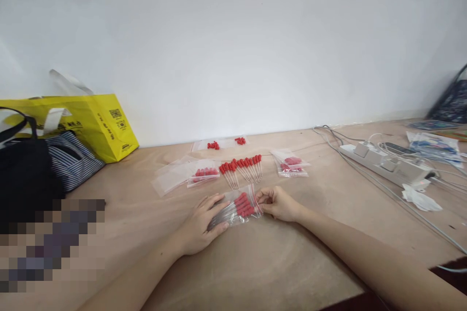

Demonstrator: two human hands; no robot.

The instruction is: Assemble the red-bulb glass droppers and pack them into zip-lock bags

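A clear zip bag [233, 215] holding several glass droppers with red rubber bulbs lies on the table in front of me, bulbs toward its zip end. My left hand [204, 221] holds the bag's left end, with fingers over the top edge and thumb along the lower edge. At the right end, my right hand [278, 204] pinches the bag beside its red zip strip. Just beyond the bag is a row of loose droppers [242, 169]. To its left lies a filled zip bag [204, 173] and to its right more filled bags [291, 163].
Flat clear bags [171, 175] lie at left of the row. Farther back, another bag [228, 143] has red bulbs on it. A yellow tote [109, 129], striped pouch [75, 160] and black bag [29, 180] stand left. A power strip [386, 165] with cables and a crumpled tissue [421, 199] lie right.
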